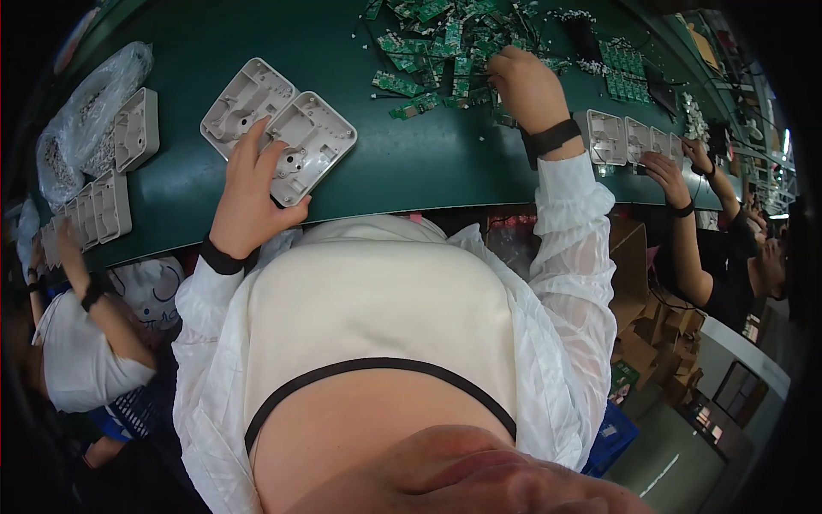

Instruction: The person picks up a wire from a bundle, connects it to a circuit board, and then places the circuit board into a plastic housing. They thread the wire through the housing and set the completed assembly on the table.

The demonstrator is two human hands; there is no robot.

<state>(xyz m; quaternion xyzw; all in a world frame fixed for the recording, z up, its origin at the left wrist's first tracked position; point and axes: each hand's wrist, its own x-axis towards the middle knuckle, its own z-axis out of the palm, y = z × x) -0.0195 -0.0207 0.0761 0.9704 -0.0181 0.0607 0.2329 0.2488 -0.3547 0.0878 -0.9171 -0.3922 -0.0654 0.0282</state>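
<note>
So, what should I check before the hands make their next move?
1. Left hand touching the nearer plastic case: ok.
2. Both cases in front, this one and the farther case, hollow side up: ok.
3. Right hand at the pile of circuit boards: ok.
4. Something gripped in the right hand: cannot tell, the fingers hide it.
5. Circuit board inside the nearer case: not ok, none visible.

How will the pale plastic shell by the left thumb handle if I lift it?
The pale plastic shell is probably stiff, given its raised walls and molded ribs. It looks light for its size, being mostly hollow. Its squarish outline makes rolling unlikely.
</note>
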